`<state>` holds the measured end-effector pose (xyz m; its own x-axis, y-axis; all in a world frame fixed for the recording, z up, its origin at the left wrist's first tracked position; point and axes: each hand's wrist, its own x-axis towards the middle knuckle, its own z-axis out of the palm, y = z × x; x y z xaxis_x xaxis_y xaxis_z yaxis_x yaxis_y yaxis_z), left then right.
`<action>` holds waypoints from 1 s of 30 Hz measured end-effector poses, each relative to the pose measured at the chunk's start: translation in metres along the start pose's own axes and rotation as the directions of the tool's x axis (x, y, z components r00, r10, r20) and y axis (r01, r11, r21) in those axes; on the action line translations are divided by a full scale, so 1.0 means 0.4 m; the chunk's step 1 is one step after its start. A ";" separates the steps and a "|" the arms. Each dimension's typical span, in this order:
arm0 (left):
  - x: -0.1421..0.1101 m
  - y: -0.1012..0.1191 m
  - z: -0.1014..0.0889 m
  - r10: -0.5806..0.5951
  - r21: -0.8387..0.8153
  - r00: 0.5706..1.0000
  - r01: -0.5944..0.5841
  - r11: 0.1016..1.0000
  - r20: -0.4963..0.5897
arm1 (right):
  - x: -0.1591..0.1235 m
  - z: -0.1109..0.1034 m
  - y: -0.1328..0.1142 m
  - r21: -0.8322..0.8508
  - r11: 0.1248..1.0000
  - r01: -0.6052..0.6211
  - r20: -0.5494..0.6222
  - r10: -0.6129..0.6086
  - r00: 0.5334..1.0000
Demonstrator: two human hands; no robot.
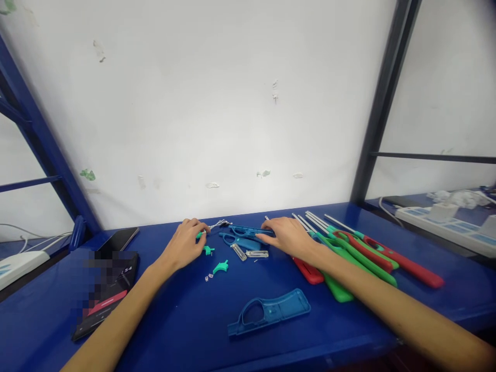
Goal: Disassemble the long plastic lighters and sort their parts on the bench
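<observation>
My left hand (188,240) is closed, its fingertips on a small green lighter trigger (200,234). Just below it lies another green trigger (208,250), and a third green trigger (220,267) sits nearer me beside tiny white bits (209,277). Thumb and fingers of my right hand (289,236) grip the end of a blue lighter casing half (248,231). Under that is another blue casing part (246,243), next to two clear fuel tanks (248,253). One more blue casing half (271,311) lies open side up near the front.
Assembled red and green long-neck lighters (360,253) are piled around my right forearm. Thin metal pieces (220,223) lie near the wall. Two phones (106,289) are at the left. Power strips (445,222) stand beyond the rack posts (382,103).
</observation>
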<state>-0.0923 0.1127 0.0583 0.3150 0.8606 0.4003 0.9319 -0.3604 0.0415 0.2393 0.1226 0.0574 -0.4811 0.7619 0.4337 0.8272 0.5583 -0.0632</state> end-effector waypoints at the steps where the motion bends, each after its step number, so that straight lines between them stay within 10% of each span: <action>1: -0.001 0.012 0.002 0.029 -0.017 1.000 -0.029 0.999 0.003 | 0.002 0.001 0.001 -0.005 1.000 -0.003 0.016 0.003 1.000; 13: -0.034 0.187 -0.001 0.376 -0.213 0.921 -0.349 0.913 0.100 | 0.008 0.004 -0.031 -0.022 1.000 0.013 0.156 -0.009 0.988; 30: -0.038 0.164 0.003 0.309 -0.230 0.942 -0.275 0.934 0.130 | 0.104 0.018 0.027 -0.096 0.993 -0.071 0.303 0.098 0.948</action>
<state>-0.0357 0.0766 0.0538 0.6082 0.7461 0.2710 0.7420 -0.6557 0.1397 0.2260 0.1627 0.0685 -0.4633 0.8762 0.1329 0.8835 0.4683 -0.0071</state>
